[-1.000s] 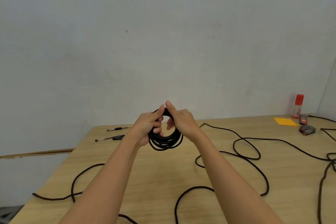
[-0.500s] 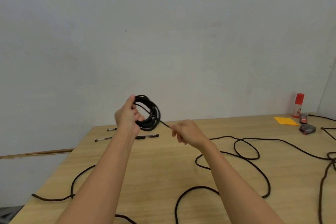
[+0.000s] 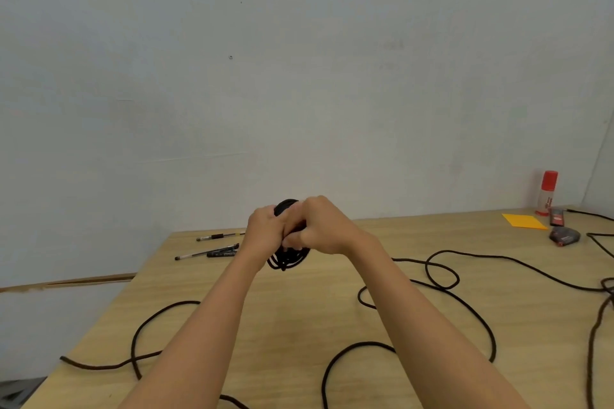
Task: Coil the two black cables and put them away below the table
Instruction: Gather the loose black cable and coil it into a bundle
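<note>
A thin black cable wound into a small coil (image 3: 287, 259) is held above the table, between both hands. My left hand (image 3: 264, 234) grips the coil's left side. My right hand (image 3: 320, 229) is curled round its right side, fingers pressed against the left hand. Most of the coil is hidden behind the hands; only its top and lower loops show. A second, thicker black cable (image 3: 442, 279) lies loose in wide loops across the wooden table (image 3: 299, 315), running from the left edge to the right edge.
Two pens (image 3: 206, 252) and a marker lie at the table's back left. At the back right stand a red-capped glue bottle (image 3: 546, 192), an orange sticky note (image 3: 523, 221) and a small dark device (image 3: 564, 236). A pale wall rises behind the table.
The hands were apart, the right one pulling the cable's end away from the coil. Now they have come together, both closed round the coil, lower and nearer the middle.
</note>
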`<state>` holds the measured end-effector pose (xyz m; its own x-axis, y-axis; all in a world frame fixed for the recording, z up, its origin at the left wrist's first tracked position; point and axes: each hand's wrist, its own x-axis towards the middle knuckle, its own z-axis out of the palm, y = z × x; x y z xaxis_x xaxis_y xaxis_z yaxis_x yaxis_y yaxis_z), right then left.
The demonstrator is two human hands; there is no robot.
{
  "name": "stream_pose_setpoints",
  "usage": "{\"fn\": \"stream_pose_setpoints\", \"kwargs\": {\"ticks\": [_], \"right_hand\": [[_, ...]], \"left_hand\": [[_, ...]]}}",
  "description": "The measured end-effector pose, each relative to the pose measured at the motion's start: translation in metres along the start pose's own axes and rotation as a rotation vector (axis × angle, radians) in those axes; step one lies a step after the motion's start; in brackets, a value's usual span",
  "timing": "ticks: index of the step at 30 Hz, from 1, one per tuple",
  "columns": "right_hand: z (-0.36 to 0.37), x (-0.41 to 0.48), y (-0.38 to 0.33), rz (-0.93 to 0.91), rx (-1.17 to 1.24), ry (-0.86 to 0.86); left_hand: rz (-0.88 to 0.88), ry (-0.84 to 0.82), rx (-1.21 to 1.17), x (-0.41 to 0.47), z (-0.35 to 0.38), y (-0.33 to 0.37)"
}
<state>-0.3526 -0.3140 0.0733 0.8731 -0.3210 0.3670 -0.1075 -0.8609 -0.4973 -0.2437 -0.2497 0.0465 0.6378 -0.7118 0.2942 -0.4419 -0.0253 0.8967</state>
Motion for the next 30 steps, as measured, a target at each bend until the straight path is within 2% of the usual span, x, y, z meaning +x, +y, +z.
{"fn": "stream_pose_setpoints", "kwargs": {"ticks": [4,8,11,13,17,20,24,28,30], "right_hand": [[-0.005,-0.006,0.006,0.08,0.235,0.214],[-0.002,-0.003,0.013,0.181,0.04,0.402],[0.003,-0.004,0.022,0.213,-0.036,0.488],[0.003,-0.004,0.027,0.272,0.175,0.392],[0.0,-0.012,0.028,0.299,0.846,0.051],[-0.002,-0.016,0.028,0.379,1.078,-0.042],[0.005,-0.007,0.023,0.482,1.011,0.187],[0.015,0.001,0.022,0.542,0.894,0.515],[0.023,0.003,0.023,0.562,0.796,0.634]], "left_hand": [[-0.094,-0.18,-0.301,-0.006,-0.002,0.002],[-0.2,-0.31,-0.464,-0.004,-0.001,-0.001],[-0.205,-0.415,-0.569,-0.002,-0.006,-0.001],[-0.179,-0.457,-0.568,-0.001,-0.007,-0.001],[-0.207,-0.455,-0.655,-0.001,-0.005,-0.001],[-0.26,-0.361,-0.784,0.0,-0.003,-0.003],[-0.307,-0.219,-0.773,0.001,0.005,-0.004],[-0.304,-0.333,-0.735,-0.003,0.005,0.001],[-0.292,-0.275,-0.668,-0.005,0.01,0.006]]}}
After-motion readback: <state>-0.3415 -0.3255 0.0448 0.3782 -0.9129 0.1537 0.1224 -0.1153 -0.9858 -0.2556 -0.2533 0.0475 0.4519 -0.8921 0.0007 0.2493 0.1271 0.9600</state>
